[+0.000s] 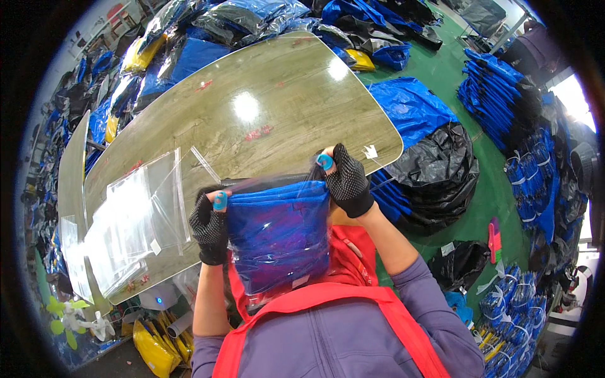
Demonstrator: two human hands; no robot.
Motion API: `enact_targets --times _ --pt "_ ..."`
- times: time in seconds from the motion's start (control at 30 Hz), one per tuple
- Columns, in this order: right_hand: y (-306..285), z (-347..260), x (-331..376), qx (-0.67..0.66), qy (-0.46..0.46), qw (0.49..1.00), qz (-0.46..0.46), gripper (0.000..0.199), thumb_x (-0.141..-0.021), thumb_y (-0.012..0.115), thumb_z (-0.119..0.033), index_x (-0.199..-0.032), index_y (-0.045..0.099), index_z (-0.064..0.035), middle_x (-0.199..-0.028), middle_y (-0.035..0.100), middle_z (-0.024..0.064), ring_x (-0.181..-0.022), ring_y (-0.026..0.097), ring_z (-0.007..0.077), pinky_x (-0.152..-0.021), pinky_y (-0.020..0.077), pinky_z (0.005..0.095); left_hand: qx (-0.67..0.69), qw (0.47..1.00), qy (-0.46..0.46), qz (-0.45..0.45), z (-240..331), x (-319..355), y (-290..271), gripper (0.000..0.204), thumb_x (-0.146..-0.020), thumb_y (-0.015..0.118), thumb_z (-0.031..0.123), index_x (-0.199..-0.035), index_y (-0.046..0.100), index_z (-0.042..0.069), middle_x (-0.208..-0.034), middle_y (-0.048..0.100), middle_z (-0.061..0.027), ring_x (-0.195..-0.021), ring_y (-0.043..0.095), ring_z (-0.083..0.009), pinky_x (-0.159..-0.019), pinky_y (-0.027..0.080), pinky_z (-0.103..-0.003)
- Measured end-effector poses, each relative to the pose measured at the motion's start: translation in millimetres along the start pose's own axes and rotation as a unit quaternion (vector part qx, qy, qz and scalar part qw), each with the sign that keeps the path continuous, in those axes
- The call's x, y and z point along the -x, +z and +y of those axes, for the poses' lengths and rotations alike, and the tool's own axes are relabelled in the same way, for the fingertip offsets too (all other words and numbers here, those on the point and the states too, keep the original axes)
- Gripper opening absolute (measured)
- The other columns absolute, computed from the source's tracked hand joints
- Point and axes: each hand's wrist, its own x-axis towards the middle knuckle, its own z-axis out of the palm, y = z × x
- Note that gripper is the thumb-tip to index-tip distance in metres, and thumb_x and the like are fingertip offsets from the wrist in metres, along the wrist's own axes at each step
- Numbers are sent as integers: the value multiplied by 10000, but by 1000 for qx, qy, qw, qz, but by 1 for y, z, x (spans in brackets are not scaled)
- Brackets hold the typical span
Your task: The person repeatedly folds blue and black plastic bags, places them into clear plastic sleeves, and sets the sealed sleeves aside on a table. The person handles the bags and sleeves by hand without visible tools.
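Between my hands is a clear plastic bag (277, 242) with a folded blue sheet inside, held in front of my chest at the table's near edge. My left hand (210, 227), in a black dotted glove with a blue cover on the thumb, pinches the bag's upper left corner. At the upper right corner my right hand (346, 184), gloved alike, grips the clear film of the bag's mouth, which is stretched across the top. On the table to the left lie several flat, empty clear bags (135, 211), shiny with glare.
The wood-patterned table (302, 107) has rounded corners. Packed blue bundles (230, 22) are heaped behind it. A large black and blue sheet pile (435, 164) stands at right on the green floor (488, 183). Tied blue bundles (513, 309), a pink brush (494, 242) and a small fan (69, 318) are nearby.
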Motion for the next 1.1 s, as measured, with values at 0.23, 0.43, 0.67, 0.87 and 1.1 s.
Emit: enact_targets --times 0.23,0.43,0.67,0.87,1.1 --pt "-13 -8 -40 -180 83 973 -117 259 -919 615 -290 -932 592 -32 -803 643 83 -747 644 199 -695 503 323 -17 1000 -2 -24 23 -41 -9 262 -957 580 279 -895 625 29 -781 615 -6 -730 525 -87 -659 415 -242" --pt "-24 -5 -7 -214 104 954 -183 207 -884 686 -191 -976 642 -11 -879 672 49 -859 620 133 -804 509 299 69 983 -69 -158 -7 -15 -30 295 -954 575 341 -934 624 51 -809 562 25 -735 462 -57 -638 353 -213" --pt "12 11 -44 -37 39 994 -93 297 -950 572 -300 -942 598 -5 -788 638 90 -752 611 176 -725 493 332 -8 998 -31 -63 19 -63 -24 327 -963 553 353 -861 587 43 -729 552 5 -680 485 -79 -598 377 -243" --pt "67 6 -116 -178 75 974 -117 293 -938 519 -295 -965 613 -19 -806 654 136 -702 634 273 -652 506 398 53 982 33 -177 82 -127 2 334 -940 583 348 -884 626 21 -700 573 -14 -630 540 -86 -578 445 -258" --pt "94 -25 -81 -675 282 678 -79 205 -949 508 -259 -1013 583 -78 -835 604 29 -698 592 146 -630 505 300 172 950 -139 -221 68 -89 14 762 -834 721 383 -1419 374 39 -1387 457 -102 -1286 417 -203 -1073 334 -341"
